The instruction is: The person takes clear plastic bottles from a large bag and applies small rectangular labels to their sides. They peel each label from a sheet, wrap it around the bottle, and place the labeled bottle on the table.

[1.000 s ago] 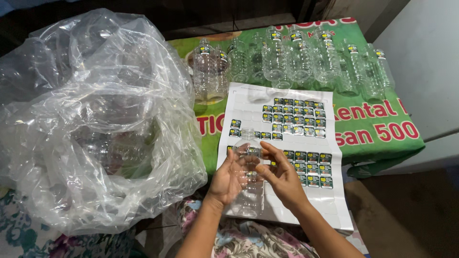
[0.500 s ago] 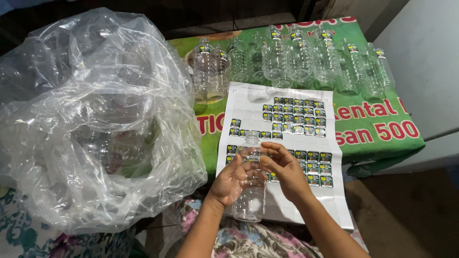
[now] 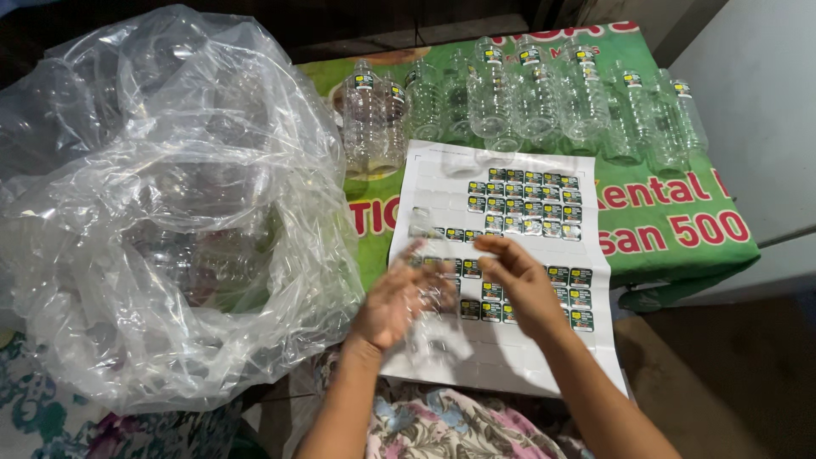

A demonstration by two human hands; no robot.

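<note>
**Clear plastic bottle held over sticker sheet**

Clear plastic, small and empty: one bottle (image 3: 422, 289) is held in the left hand (image 3: 393, 299), lengthwise, neck pointing away from the person, just above the near half of the sticker sheet (image 3: 442, 183). The left fingers (image 3: 408, 263) curl around its body (motion blur softens the outline). The right hand (image 3: 520, 285) is just beside the bottle, its fingers (image 3: 493, 248) drawn narrow at the tips; whether they pinch a sticker or touch the bottle cannot be told.

The white sheet lies flat on the surface (image 3: 680, 229), which is draped in a green printed banner. Rows of small dark and yellow stickers (image 3: 523, 202) cover the sheet's middle; its left columns are peeled bare.

Behind the sheet, a row of clear bottles (image 3: 527, 98) lies side by side, several bearing a sticker near the neck.

To the left, a large crumpled transparent bag (image 3: 161, 204) holds more bottles.

Flowered cloth (image 3: 442, 429) shows beneath the forearms.
</note>
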